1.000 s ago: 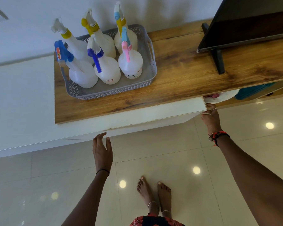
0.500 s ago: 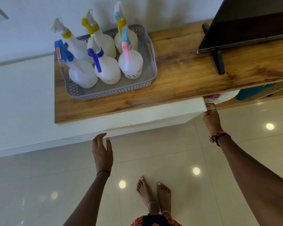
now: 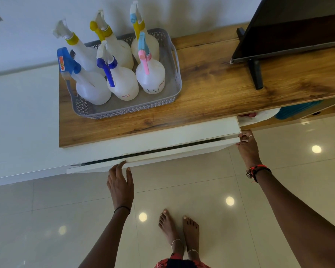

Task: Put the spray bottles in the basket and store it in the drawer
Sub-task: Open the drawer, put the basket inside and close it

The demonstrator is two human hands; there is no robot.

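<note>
Step in hand: opening the drawer. The loading part looks done, the storing part not yet.

Spray bottles [image 3: 122,80]: six, upright in two rows of three, all inside the basket [image 3: 124,113]. None stands loose on the wooden top [image 3: 220,93].

Basket: grey, perforated walls, at the left end of the wooden top, directly above the drawer. Neither hand touches it.

Drawer front [image 3: 182,151]: white, pulled out a little from the cabinet face. A thin dark gap runs along its upper edge. The inside cannot be seen from here.

Left hand [image 3: 121,184]: reaches up from below, fingers nearly straight and close together, tips laid on the upper lip of the drawer front left of centre. It touches rather than clasps.

Right hand [image 3: 247,149]: at the right end of the drawer front, fingers hooked round that corner, pinching the panel's edge.

Surroundings: a dark television [image 3: 298,26] on its stand to the right on the same top, well apart from the basket. Glossy tiled floor [image 3: 182,190] and the person's bare feet [image 3: 170,227] below.

Next move, as I judge it: draw the drawer out far enough to take the whole basket, pulling evenly at both ends so it does not skew. Then free both hands, take the basket by its side handles and lower it in level.

Watch for: tall trigger heads. The drawer's depth is unseen, so whether upright bottles will clear the top on closing is unknown.
</note>
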